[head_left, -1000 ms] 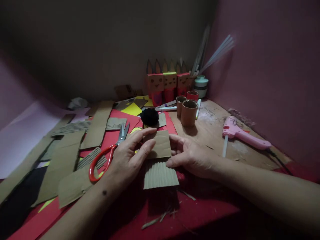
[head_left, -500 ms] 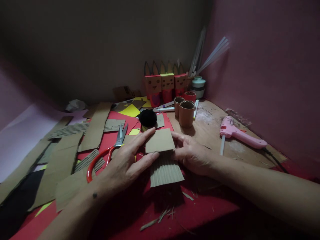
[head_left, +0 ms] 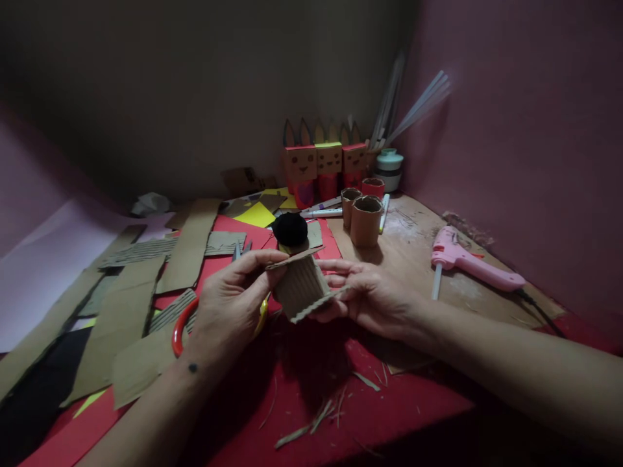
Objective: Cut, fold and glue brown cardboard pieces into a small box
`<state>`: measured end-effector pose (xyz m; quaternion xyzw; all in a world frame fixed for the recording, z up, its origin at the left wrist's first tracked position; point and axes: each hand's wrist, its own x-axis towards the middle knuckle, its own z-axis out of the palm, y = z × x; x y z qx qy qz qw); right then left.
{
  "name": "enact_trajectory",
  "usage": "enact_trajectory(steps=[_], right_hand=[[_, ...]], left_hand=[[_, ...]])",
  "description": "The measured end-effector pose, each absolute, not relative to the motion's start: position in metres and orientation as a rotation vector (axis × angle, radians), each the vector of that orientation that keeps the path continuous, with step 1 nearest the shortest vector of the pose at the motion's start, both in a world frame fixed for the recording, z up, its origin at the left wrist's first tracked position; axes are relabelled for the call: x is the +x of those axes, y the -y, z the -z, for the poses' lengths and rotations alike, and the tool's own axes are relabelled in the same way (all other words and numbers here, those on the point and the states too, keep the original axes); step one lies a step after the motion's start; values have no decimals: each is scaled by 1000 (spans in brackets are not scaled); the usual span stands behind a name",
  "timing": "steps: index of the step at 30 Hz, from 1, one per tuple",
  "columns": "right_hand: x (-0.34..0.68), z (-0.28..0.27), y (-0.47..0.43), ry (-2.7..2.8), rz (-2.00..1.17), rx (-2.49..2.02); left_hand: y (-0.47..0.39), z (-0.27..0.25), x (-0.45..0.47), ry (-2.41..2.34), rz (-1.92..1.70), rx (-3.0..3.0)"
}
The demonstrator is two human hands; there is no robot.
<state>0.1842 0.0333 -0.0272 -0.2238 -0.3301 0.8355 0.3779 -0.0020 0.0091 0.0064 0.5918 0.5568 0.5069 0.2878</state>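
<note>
Craft corner between walls [head_left: 525, 130]: cut cardboard strips [head_left: 189, 250], scissors [head_left: 181, 327], pink glue gun [head_left: 477, 264], markers [head_left: 324, 213], box-headed figures [head_left: 328, 159].

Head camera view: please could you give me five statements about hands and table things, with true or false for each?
1. The left hand and right hand both touch the bent cardboard. True.
2. The pink glue gun lies left of both hands. False: the glue gun lies to their right.
3. A round black object is just beyond the bent cardboard. True.
4. The scissors have green handles. False: the scissors' visible handle is red.
</note>
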Motion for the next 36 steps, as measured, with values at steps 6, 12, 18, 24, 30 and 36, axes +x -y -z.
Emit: enact_trajectory(steps=[6, 12, 18, 24, 30, 36], right_hand=[[184, 25, -24, 1000, -2047, -549], [183, 27, -26, 1149, -1995, -623], [183, 27, -26, 1188, -1993, -721], [184, 25, -25, 1183, -1961, -779], [184, 25, -25, 1196, -1987, -754], [181, 25, -25, 1202, -1974, -705]], left_hand=[[-6, -8, 0, -1537, -1371, 1598], [0, -8, 2, -1330, -1227, 1533], [-1, -1, -6, -1155, -1050, 1496], [-1, -3, -7, -1166, -1017, 1523], [1, -4, 1, -1276, -1055, 1549], [0, -1, -2, -1309, -1071, 1592]])
